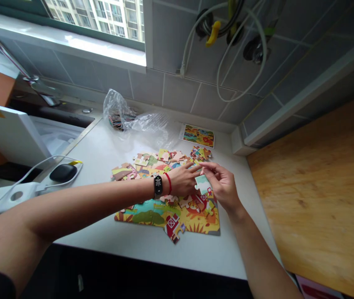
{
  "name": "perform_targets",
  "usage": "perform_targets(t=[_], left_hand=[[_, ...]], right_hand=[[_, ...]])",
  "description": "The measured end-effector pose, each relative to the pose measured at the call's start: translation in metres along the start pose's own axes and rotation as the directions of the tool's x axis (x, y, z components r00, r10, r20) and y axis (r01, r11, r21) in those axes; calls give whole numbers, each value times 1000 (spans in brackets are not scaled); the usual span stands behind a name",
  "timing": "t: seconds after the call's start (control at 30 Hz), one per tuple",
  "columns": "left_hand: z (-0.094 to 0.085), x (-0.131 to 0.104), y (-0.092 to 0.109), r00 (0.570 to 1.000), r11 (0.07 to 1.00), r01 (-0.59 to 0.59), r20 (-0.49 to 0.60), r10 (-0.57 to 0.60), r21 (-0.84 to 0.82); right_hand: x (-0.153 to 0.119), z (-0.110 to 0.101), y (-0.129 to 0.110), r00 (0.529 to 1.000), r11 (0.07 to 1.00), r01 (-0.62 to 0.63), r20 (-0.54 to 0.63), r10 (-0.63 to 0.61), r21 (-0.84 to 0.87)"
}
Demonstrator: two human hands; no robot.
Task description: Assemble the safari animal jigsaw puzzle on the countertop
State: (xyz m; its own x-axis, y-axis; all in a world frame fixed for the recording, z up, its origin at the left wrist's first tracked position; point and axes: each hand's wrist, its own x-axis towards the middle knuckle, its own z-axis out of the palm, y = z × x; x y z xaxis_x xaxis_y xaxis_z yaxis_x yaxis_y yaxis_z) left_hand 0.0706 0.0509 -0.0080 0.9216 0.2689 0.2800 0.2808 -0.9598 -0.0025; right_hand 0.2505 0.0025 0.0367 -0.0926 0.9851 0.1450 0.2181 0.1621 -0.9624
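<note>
Colourful jigsaw pieces (152, 211) lie on the white counter, some joined along the front into a flat picture and others loose on top. My left hand (183, 178), with a black band and a red string at the wrist, reaches across the pile; its fingers are spread over the pieces. Pinched between the thumb and fingers of my right hand (222, 185) is a pale green and white piece (203, 185), held above the puzzle's right side. A red barn section (172, 227) sticks out at the front edge.
Behind the puzzle are a clear plastic bag (152, 126) and a picture card (198, 136). A black device (63, 172) with a white cable sits left, near the sink (67, 118). A wooden board (316, 187) stands right.
</note>
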Motion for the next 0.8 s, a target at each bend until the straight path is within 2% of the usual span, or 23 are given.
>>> perform_targets(t=[0.1, 0.17, 0.4, 0.63, 0.73, 0.8], left_hand=[[-3, -3, 4, 999, 1000, 28, -44, -28, 12], [-5, -6, 6, 998, 999, 49, -46, -48, 20], [-5, -11, 10, 996, 997, 79, -30, -78, 22], [-4, -24, 13, 995, 995, 99, -25, -98, 11], [-7, -34, 16, 992, 992, 128, -2, -128, -9], [-10, -41, 18, 989, 989, 146, 21, -146, -28]], right_hand=[[6, -1, 11, 988, 999, -33, -150, 33, 3], [9, -2, 16, 977, 998, -52, -206, 55, 23], [14, -2, 29, 968, 994, -91, -230, 103, 64], [24, -15, 44, 904, 995, -26, -422, 62, 91], [27, -23, 50, 881, 1000, -2, -473, -6, -15], [29, -29, 54, 892, 988, -10, -447, -60, -153]])
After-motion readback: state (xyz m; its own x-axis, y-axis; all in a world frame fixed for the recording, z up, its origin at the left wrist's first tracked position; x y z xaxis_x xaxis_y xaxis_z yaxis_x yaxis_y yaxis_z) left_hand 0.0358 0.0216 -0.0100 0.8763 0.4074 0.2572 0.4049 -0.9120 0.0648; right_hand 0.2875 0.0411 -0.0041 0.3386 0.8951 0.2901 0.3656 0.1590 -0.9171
